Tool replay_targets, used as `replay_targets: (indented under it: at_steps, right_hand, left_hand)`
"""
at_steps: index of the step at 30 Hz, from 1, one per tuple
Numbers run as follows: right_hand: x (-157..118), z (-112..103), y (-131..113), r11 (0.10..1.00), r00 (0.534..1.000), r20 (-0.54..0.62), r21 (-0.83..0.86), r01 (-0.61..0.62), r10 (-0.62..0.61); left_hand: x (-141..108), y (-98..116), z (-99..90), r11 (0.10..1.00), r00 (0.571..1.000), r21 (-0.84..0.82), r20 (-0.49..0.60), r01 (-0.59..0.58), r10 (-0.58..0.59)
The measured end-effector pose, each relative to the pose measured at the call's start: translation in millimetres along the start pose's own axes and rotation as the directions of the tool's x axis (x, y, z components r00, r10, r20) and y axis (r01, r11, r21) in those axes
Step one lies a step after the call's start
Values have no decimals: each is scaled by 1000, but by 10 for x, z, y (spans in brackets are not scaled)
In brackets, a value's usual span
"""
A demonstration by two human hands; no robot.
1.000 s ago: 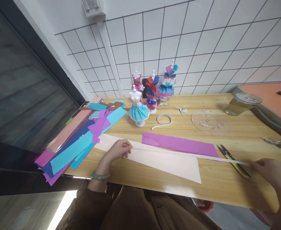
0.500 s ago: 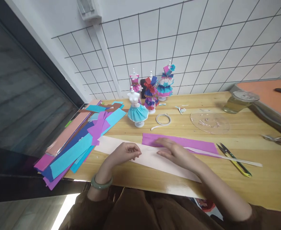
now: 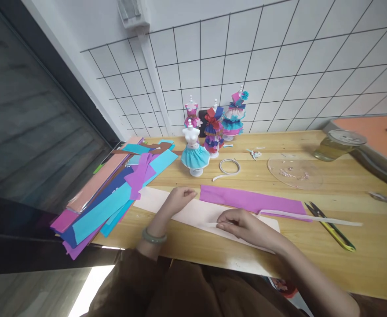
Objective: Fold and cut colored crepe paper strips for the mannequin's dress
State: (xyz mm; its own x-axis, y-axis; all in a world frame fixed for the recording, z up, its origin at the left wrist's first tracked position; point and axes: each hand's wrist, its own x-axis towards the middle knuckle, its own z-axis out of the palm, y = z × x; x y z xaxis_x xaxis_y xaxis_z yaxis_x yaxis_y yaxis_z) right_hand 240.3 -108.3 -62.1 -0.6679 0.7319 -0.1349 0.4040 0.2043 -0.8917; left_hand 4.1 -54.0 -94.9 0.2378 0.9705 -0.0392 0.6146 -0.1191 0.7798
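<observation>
A pale pink strip (image 3: pixel 193 212) lies across the front of the table. My left hand (image 3: pixel 182 198) is over its upper edge, fingers pinched together; what they hold, if anything, is too small to name. Over the strip's right part, my right hand (image 3: pixel 238 222) pinches the end of a thin white strip that points left. Behind them lies a purple strip (image 3: pixel 253 199), with a long narrow white strip (image 3: pixel 308 216) across its right end. A small white mannequin (image 3: pixel 195 149) in a light blue skirt stands behind my left hand.
Colored strips (image 3: pixel 104 207) are piled at the left. Three dressed mannequins (image 3: pixel 214 132) stand at the back. A tape ring (image 3: pixel 229 167), a clear plate (image 3: pixel 294 172) with small beads, a cup (image 3: pixel 338 145) and yellow-handled snips (image 3: pixel 332 226) are further right.
My left hand has moved up toward the purple strip. My right hand has come down off the purple strip and closed on a thin white strip. The view has shifted slightly.
</observation>
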Motion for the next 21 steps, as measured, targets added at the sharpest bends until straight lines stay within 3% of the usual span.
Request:
replay_targets:
  at_steps: [3,6,9,15,21]
  right_hand:
    - [-51,40,52,1000,997,68,1,-25,24]
    - [-108,78,116,998,995,89,25,-50,48]
    - [-158,87,187,991,992,85,88,-97,90]
    - [-231,12,278,984,990,-26,110,-138,142]
    - [-327,-200,483,980,972,-141,92,-176,188]
  left_hand:
    - [254,-96,249,954,989,301,-147,19,27]
    - [403,-147,455,931,970,362,-237,45,45]
    - [456,-161,541,942,969,335,-234,7,76]
    - [361,-151,405,984,983,160,-151,-76,100]
    - [65,-278,118,931,991,341,10,-128,132]
